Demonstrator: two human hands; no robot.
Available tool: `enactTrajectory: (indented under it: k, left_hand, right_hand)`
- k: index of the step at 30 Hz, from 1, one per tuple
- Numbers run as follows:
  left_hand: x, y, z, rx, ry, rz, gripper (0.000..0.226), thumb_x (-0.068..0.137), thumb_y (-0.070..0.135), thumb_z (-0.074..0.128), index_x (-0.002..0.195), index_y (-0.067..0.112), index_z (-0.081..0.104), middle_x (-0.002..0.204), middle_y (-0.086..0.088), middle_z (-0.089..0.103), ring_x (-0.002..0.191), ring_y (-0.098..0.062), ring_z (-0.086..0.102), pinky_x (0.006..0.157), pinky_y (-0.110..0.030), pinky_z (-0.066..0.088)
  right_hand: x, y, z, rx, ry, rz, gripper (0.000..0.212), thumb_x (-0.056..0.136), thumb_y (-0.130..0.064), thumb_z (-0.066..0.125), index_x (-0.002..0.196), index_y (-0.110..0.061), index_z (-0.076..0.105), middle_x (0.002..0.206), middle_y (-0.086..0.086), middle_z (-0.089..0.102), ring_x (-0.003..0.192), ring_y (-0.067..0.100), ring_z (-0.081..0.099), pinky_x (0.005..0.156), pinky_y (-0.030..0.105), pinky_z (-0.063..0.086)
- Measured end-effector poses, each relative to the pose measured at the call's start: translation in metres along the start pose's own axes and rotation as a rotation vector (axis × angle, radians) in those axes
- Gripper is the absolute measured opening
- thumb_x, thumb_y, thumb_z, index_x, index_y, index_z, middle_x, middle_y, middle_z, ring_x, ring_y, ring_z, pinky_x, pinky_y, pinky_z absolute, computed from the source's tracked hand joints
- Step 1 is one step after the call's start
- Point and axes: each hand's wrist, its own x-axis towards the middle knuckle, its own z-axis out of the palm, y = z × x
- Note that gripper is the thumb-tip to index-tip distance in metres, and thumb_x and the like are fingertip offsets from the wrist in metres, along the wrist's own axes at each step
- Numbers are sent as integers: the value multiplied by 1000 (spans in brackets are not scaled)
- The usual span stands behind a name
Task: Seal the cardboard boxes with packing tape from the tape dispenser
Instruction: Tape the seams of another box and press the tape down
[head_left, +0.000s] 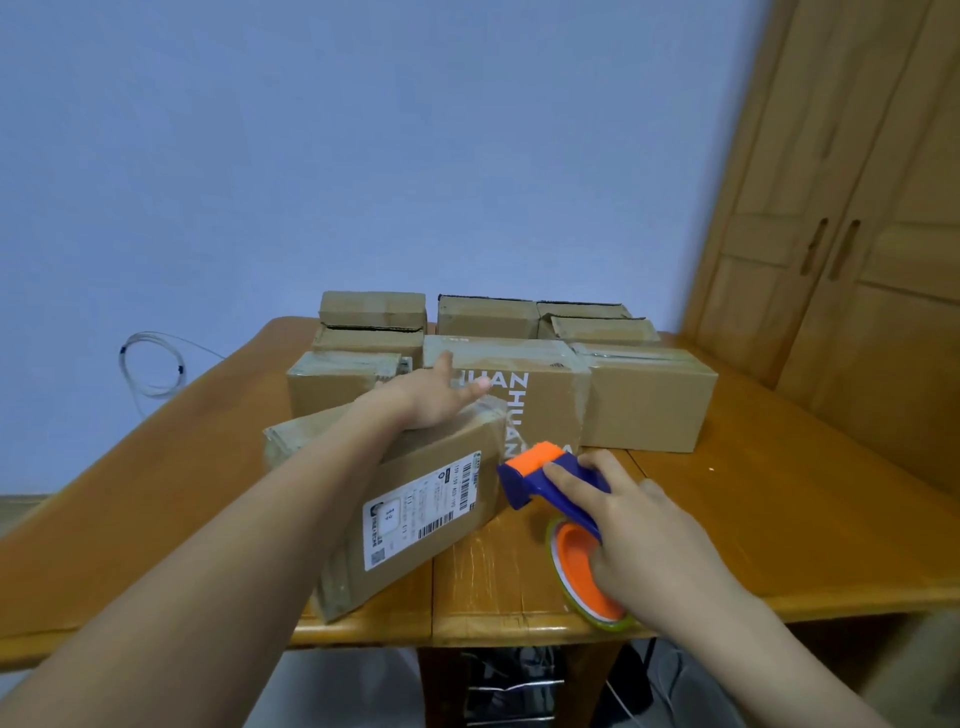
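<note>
The left hand (436, 395) lies flat, fingers straight, on the near box (395, 499) at the bench (779, 519) front edge. The right hand (639, 530) grips the dispenser (545, 478), its orange head against that box's right end, roll toward the viewer. The box's long axis runs left-right, skewed. The boxes behind (644, 400) look mostly taped; this 1 seems underway.
</note>
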Motion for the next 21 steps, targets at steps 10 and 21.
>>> enactTrajectory:
  k: [10, 21]
  left_hand:
    - [15, 6, 17, -51, 262, -121, 57, 98, 34, 48, 144, 11, 24, 132, -10, 55, 129, -32, 45, 116, -57, 9]
    - [-11, 15, 14, 182, 223, 223, 63, 77, 62, 34, 101, 11, 62, 103, -5, 55, 95, -24, 57, 71, -30, 38]
  right_hand:
    - [3, 1, 5, -2, -1, -20, 71, 96, -22, 43, 150, -41, 0, 148, -9, 8, 110, 21, 41, 81, 24, 49]
    - [4, -4, 21, 83, -2, 7, 70, 97, -24, 44, 150, -40, -1, 148, -8, 7, 113, 22, 38, 85, 27, 49]
